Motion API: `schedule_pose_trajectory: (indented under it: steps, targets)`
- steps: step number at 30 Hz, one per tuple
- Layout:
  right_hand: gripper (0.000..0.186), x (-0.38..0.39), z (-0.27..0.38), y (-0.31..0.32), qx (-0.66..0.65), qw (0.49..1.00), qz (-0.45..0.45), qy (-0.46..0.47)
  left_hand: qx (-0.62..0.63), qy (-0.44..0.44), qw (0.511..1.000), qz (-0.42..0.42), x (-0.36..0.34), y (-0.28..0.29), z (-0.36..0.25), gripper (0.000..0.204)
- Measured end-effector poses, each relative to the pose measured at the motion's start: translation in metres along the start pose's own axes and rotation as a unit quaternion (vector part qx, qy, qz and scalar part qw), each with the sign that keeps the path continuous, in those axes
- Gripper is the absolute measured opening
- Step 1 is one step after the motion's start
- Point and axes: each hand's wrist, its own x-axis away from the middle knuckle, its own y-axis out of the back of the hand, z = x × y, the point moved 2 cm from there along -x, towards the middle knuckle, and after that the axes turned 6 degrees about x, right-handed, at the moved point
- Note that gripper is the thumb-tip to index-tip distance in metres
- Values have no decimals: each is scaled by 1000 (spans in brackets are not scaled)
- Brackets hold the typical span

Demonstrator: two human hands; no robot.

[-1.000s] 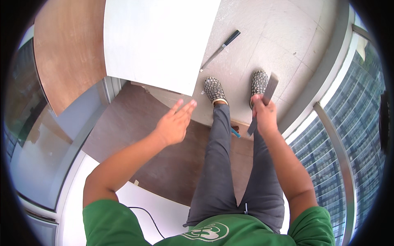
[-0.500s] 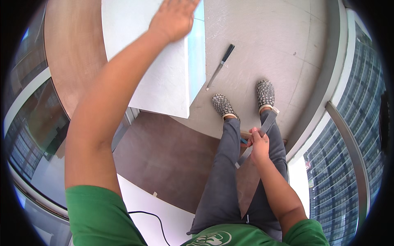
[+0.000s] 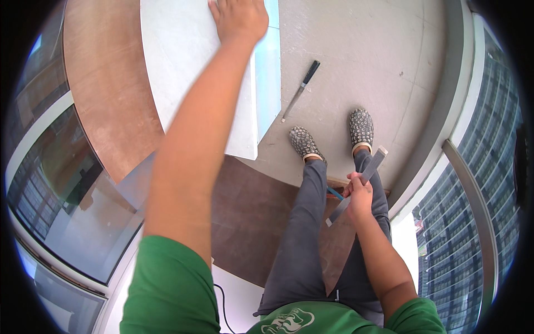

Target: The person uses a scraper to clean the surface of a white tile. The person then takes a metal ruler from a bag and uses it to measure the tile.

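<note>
My left hand (image 3: 241,22) lies on top of a large white board-like block (image 3: 194,61) with a pale blue side; the top picture edge cuts off part of its fingers, and those in view are apart. Lower down, in front of my right leg, my right hand (image 3: 360,196) is wrapped round the middle of a flat grey bar (image 3: 374,165) with a pale end. The bar slants, its upper end pointing right. Just left of these fingers a thin blue piece (image 3: 335,192) shows; whether I hold it too, I cannot tell.
A long, narrow black-handled tool (image 3: 301,89) lies on the pale floor (image 3: 356,61) beyond my feet. Brown panelling (image 3: 105,83) runs along the left. A black cable (image 3: 223,306) hangs below. Curved windows (image 3: 467,222) and a low ledge (image 3: 439,128) border the right.
My left hand has shifted slightly right on the white block, and its elbow has swung inward. My right hand has moved a little right, turning the grey bar.
</note>
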Motion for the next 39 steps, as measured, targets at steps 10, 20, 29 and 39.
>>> schedule_pose_trajectory:
  steps: [10,20,29,39]
  targets:
    - [26,4,34,-14,14,999,28,24,-33,358,894,266,481,105,15,73]
    - [21,13,89,-65,212,962,136,103,222,556,799,58,418,142,75,52]
    - [26,19,79,-62,234,958,153,68,134,348,923,92,357,116,52,121]
    - [23,14,96,-72,210,963,141,94,144,272,951,40,290,91,41,131]
